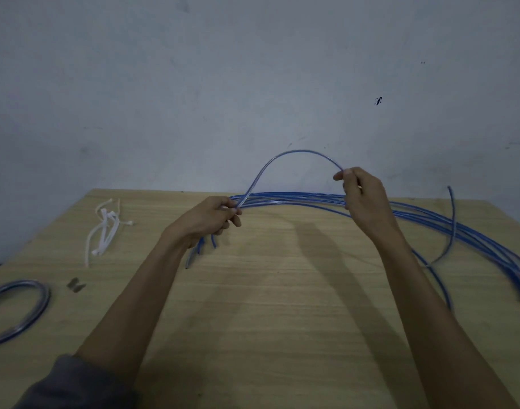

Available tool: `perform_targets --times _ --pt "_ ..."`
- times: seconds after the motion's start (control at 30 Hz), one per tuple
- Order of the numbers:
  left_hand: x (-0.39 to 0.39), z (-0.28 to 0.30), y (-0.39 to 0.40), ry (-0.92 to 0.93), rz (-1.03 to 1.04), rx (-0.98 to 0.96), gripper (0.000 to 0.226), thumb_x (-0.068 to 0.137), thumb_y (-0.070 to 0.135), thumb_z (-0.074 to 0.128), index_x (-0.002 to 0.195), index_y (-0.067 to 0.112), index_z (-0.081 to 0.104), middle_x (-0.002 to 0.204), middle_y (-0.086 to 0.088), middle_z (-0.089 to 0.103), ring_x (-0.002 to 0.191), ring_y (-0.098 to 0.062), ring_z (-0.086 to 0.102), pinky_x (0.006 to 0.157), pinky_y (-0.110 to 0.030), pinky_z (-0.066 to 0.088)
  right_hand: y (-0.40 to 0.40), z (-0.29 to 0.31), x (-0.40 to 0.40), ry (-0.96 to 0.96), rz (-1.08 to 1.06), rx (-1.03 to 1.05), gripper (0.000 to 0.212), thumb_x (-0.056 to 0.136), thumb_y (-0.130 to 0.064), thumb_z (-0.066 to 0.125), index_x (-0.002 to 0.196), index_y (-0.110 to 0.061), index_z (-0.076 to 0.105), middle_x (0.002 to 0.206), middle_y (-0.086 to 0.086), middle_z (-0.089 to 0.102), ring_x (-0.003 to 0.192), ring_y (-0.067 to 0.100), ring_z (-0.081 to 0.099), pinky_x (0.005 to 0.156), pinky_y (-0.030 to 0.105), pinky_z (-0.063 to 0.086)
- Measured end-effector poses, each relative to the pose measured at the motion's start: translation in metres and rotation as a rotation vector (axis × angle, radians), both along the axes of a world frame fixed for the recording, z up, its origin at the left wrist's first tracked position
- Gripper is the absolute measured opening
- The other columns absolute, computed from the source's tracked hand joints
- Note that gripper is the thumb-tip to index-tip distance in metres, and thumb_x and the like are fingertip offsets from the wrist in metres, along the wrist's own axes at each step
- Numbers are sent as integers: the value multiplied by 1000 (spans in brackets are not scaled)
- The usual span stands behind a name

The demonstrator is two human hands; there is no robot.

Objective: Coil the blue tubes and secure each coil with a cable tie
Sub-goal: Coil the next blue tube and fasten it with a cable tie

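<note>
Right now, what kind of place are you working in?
Probably a plain workshop or assembly bench, not a home: a bare wooden table pushed against a scuffed grey wall, with loose blue tubes and white cable ties laid out.

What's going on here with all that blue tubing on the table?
A person is starting to coil a blue tube: the left hand and right hand hold it up in an arch above the wooden table. More loose tubes lie behind. One finished coil sits far left, near white cable ties.
</note>
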State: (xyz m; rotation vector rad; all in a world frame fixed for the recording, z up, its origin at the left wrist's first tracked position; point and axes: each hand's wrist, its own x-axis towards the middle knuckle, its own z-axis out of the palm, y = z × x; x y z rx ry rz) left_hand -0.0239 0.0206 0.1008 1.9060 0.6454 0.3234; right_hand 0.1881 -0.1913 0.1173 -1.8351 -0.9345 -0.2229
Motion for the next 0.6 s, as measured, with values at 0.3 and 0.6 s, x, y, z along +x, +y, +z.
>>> perform_targets --times 0.3,0.6 --pt "5 19 -14 -477 -290 -806 19 96 11 39 96 10 58 66 4 38 51 -5 28 46 -19 21 7 -26 5 -32 4 -312 33 108 -21 35 114 -3 62 91 6 64 82 25 59 75 37 47" --pt "8 27 -13 -862 -150 -727 24 107 18 37 108 10 60 73 5 49 55 -4 29 52 -17 28 25 -33 -39 30 231 -654 21 106 -23 40 107 -11 57 93 9 69 77 23 58 75 40 49"
